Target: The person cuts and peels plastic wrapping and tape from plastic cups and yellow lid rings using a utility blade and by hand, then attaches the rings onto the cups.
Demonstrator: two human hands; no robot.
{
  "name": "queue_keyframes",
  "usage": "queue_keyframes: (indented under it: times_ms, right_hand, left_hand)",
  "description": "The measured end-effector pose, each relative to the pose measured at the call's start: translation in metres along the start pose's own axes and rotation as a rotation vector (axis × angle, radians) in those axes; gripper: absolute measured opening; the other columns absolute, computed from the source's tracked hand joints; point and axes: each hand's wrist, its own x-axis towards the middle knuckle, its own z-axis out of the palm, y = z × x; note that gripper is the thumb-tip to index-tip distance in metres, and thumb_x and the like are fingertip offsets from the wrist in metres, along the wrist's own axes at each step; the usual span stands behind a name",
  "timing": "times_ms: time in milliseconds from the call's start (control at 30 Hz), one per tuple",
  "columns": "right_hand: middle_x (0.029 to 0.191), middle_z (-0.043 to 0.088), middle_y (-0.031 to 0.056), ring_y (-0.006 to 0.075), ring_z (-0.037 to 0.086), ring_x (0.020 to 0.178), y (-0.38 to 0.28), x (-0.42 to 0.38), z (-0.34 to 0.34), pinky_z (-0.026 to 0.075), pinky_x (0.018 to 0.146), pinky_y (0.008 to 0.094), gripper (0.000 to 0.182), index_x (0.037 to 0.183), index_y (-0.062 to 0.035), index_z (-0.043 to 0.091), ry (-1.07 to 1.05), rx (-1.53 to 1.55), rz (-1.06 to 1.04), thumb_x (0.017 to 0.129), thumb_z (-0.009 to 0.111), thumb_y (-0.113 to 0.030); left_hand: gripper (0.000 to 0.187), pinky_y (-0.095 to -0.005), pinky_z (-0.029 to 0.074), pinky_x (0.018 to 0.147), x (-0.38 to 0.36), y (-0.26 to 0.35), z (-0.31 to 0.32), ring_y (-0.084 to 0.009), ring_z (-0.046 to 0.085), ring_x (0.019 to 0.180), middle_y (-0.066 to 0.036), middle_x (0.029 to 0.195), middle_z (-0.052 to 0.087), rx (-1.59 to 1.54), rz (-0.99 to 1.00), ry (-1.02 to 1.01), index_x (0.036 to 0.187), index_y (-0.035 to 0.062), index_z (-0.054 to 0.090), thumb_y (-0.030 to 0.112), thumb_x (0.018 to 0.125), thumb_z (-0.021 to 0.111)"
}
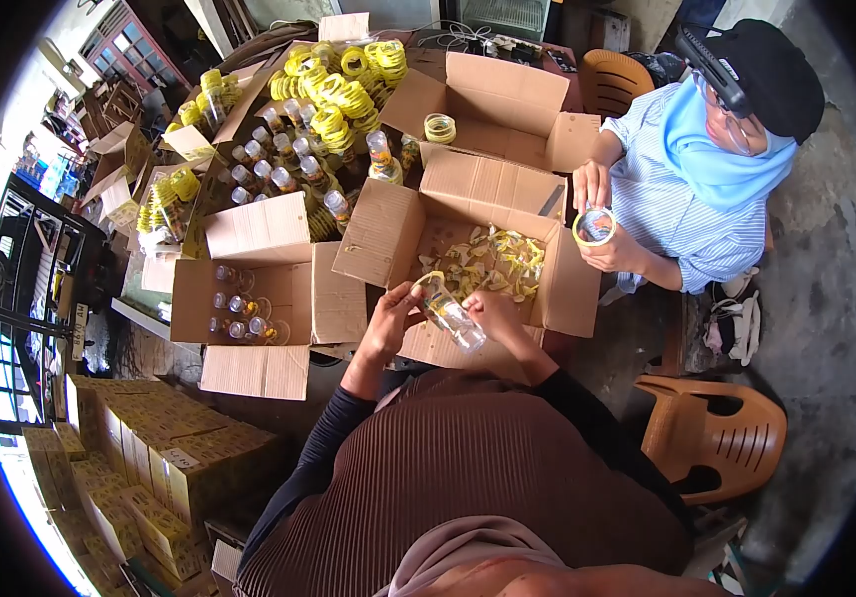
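My left hand point(389, 323) grips a clear plastic jar point(456, 320) near its yellow-edged end. The jar lies tilted, its clear end pointing down to the right. My right hand point(498, 318) is closed beside the jar's side; what its fingers pinch is hidden. Just beyond both hands stands an open cardboard box point(378, 239), with many crumpled yellow-and-white scraps point(492, 261) spread over its bottom.
Across to the right, a person point(691, 189) holds another yellow-rimmed jar point(595, 228). An open carton point(244, 328) at left contains several small jars. Behind are stacked yellow rings point(343, 99) and clear jars point(284, 179). An orange chair point(716, 438) stands at right, stacked cartons point(164, 438) lower left.
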Motion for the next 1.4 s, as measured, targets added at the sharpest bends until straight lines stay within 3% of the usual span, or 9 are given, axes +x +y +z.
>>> queue_keyframes:
  times_ms: [233, 333, 400, 433, 667, 867, 933, 1033, 1400]
  right_hand:
    - [0.086, 0.067, 0.0135, 0.0322, 0.063, 0.075, -0.012, -0.013, 0.002, 0.049, 0.067, 0.0381, 0.011, 0.082, -0.0045, 0.066, 0.142, -0.473, -0.201, 0.077, 0.072, -0.012]
    - [0.093, 0.067, 0.0116, 0.0263, 0.063, 0.075, -0.021, 0.003, -0.010, 0.049, 0.066, 0.0339, 0.015, 0.086, -0.0040, 0.068, 0.203, -0.291, -0.260, 0.081, 0.072, -0.017]
    - [0.093, 0.066, 0.0091, 0.0174, 0.063, 0.076, -0.043, 0.010, -0.022, 0.049, 0.066, 0.0302, 0.018, 0.093, -0.0039, 0.070, 0.092, 0.176, -0.093, 0.086, 0.070, -0.020]
    - [0.092, 0.067, 0.0090, 0.0120, 0.063, 0.081, -0.056, 0.011, -0.028, 0.050, 0.068, 0.0280, 0.020, 0.100, -0.0017, 0.068, 0.068, 0.294, -0.182, 0.090, 0.067, -0.019]
    - [0.088, 0.069, 0.0089, 0.0136, 0.066, 0.083, -0.096, 0.012, -0.053, 0.052, 0.072, 0.0294, 0.020, 0.096, 0.0029, 0.067, -0.119, 0.171, -0.237, 0.091, 0.066, -0.016]
    - [0.084, 0.069, 0.0049, 0.0098, 0.063, 0.076, -0.090, 0.019, -0.065, 0.050, 0.071, 0.0253, 0.019, 0.095, 0.0030, 0.069, -0.375, 0.397, -0.147, 0.089, 0.067, -0.016]
    - [0.084, 0.068, 0.0040, 0.0094, 0.063, 0.077, -0.094, 0.016, -0.067, 0.050, 0.071, 0.0245, 0.018, 0.095, 0.0027, 0.069, -0.389, 0.467, -0.104, 0.089, 0.068, -0.015]
    - [0.083, 0.068, 0.0031, 0.0089, 0.063, 0.077, -0.093, 0.015, -0.067, 0.051, 0.072, 0.0238, 0.016, 0.094, 0.0019, 0.070, -0.419, 0.573, -0.042, 0.088, 0.068, -0.013]
    - [0.081, 0.067, 0.0035, 0.0105, 0.063, 0.076, -0.089, 0.005, -0.062, 0.051, 0.073, 0.0238, 0.017, 0.093, 0.0002, 0.070, -0.479, 0.815, 0.104, 0.086, 0.070, -0.015]
  left_hand:
    - [0.019, -0.0294, 0.052, 0.080, -0.002, 0.011, 0.002, -0.0098, 0.060, 0.088, -0.001, 0.093, 0.060, -0.200, -0.116, -0.054, 0.102, 0.0055, 0.059, 0.022, 0.100, 0.049]
    - [0.020, -0.0282, 0.053, 0.078, 0.001, 0.007, -0.001, -0.0095, 0.060, 0.088, -0.001, 0.095, 0.061, -0.228, -0.101, -0.087, 0.106, 0.0048, 0.059, 0.021, 0.100, 0.049]
    - [0.021, -0.0282, 0.053, 0.078, 0.003, 0.008, -0.002, -0.0100, 0.061, 0.088, -0.002, 0.095, 0.061, -0.185, -0.105, -0.093, 0.107, 0.0043, 0.059, 0.022, 0.100, 0.049]
    - [0.022, -0.0282, 0.053, 0.078, 0.004, 0.009, -0.001, -0.0105, 0.061, 0.089, -0.002, 0.095, 0.061, -0.143, -0.108, -0.100, 0.109, 0.0037, 0.059, 0.022, 0.100, 0.049]
    - [0.025, -0.0307, 0.055, 0.079, 0.005, 0.022, 0.005, -0.0121, 0.062, 0.090, -0.005, 0.098, 0.062, 0.059, -0.055, -0.160, 0.108, 0.0014, 0.060, 0.023, 0.099, 0.051]
    - [0.026, -0.0223, 0.046, 0.065, 0.006, 0.030, 0.002, -0.0064, 0.055, 0.073, 0.000, 0.081, 0.061, 0.211, -0.037, -0.207, 0.100, 0.0018, 0.066, 0.024, 0.099, 0.052]
    - [0.027, -0.0200, 0.034, 0.057, 0.011, 0.024, -0.004, -0.0034, 0.043, 0.065, 0.005, 0.074, 0.056, 0.230, -0.082, -0.211, 0.096, 0.0030, 0.068, 0.025, 0.099, 0.053]
    - [0.027, -0.0204, 0.029, 0.056, 0.010, 0.024, -0.004, -0.0038, 0.035, 0.061, 0.006, 0.070, 0.051, 0.244, -0.045, -0.257, 0.095, 0.0037, 0.069, 0.026, 0.099, 0.054]
    - [0.030, -0.0210, 0.028, 0.056, 0.006, 0.022, -0.008, -0.0048, 0.034, 0.061, 0.007, 0.067, 0.044, 0.276, 0.003, -0.311, 0.095, 0.0034, 0.070, 0.028, 0.099, 0.054]
